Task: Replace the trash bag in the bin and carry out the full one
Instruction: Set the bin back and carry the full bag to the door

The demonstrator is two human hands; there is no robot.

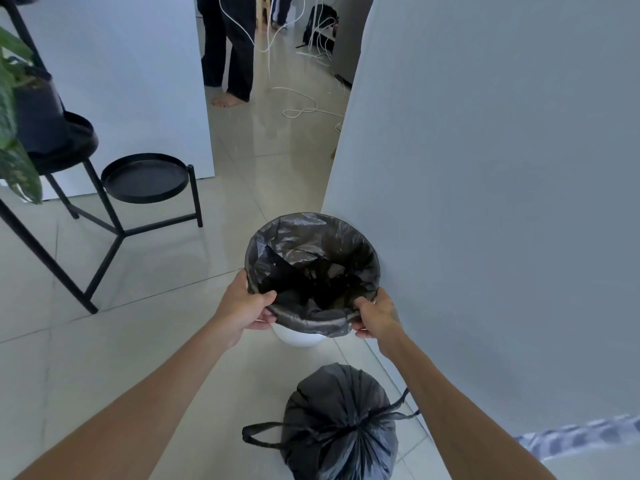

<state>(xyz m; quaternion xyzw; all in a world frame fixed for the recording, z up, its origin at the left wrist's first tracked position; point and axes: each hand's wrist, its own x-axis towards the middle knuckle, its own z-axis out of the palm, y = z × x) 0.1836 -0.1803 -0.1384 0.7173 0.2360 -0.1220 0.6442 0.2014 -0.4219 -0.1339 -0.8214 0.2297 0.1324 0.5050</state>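
A white round bin (298, 338) stands on the floor against the grey wall, lined with a fresh black trash bag (311, 244) whose edge is folded over the rim. My left hand (244, 306) pinches the bag's edge at the near-left rim. At the near-right rim my right hand (375, 315) grips the same edge. The full black bag (341, 424), tied shut with drawstring loops sticking out on both sides, sits on the floor close to me, just below the bin.
A black metal plant stand (145, 181) with round trays and a potted plant (20, 109) is at the left. A grey wall (485, 168) runs along the right. Further ahead a person's legs (228, 57) stand in the passage, with white cables (304, 109) on the floor.
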